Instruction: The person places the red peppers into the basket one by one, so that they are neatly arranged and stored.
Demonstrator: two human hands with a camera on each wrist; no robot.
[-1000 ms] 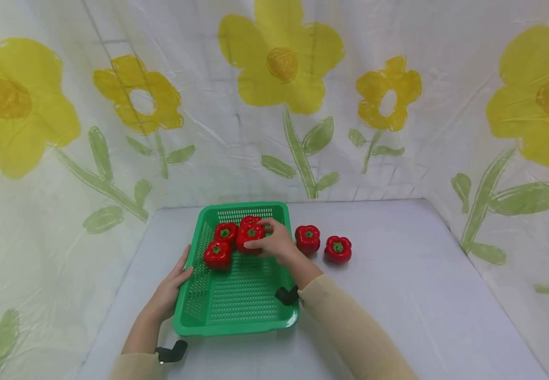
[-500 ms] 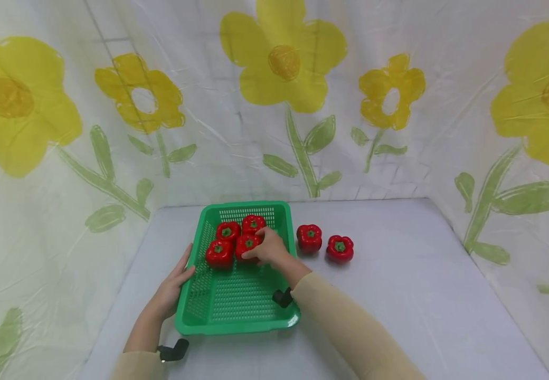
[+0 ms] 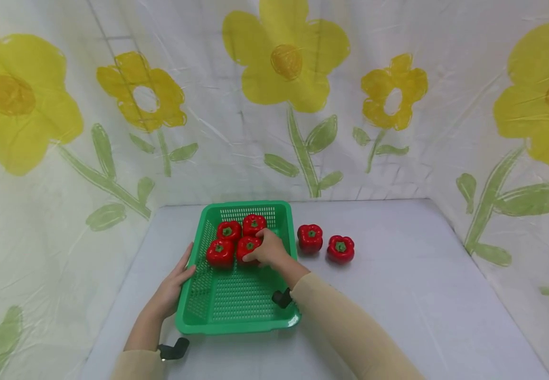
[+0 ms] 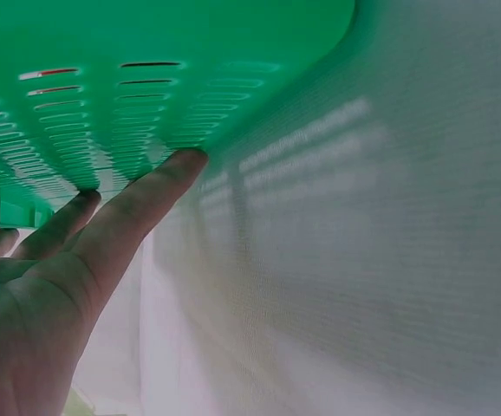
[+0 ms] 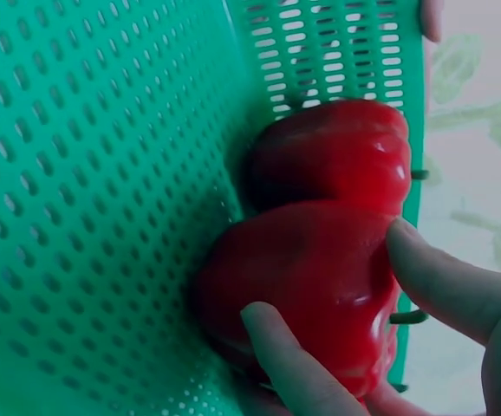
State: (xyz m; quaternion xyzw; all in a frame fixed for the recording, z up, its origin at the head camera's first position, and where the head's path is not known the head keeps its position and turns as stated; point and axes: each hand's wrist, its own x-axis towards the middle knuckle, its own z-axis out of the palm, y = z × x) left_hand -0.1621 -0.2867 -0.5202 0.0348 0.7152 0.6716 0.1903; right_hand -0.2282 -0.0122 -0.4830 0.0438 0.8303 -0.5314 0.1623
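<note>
A red bell pepper (image 3: 246, 247) stands on the floor of a green perforated basket (image 3: 227, 328), stem up, with my right hand (image 3: 272, 250) gripping it from the right side. In the right wrist view, thumb and fingers lie against opposite parts of this pepper (image 5: 307, 269), which touches another pepper (image 5: 337, 156) beside it. Three more red bell peppers (image 3: 220, 254) sit close around it at the back left of the basket. My left hand (image 3: 170, 290) rests on the basket's left side; in the left wrist view, its straight fingers (image 4: 138, 208) lie along the outer wall.
Two red bell peppers, one nearer the basket (image 3: 310, 238) and one farther right (image 3: 340, 249), stand on the white table (image 3: 422, 295). Behind the table hangs a white sheet (image 3: 255, 158) printed with yellow flowers.
The held pepper has come down and slightly toward me, from in front of the back pepper onto the basket floor. The left hand keeps its place on the basket.
</note>
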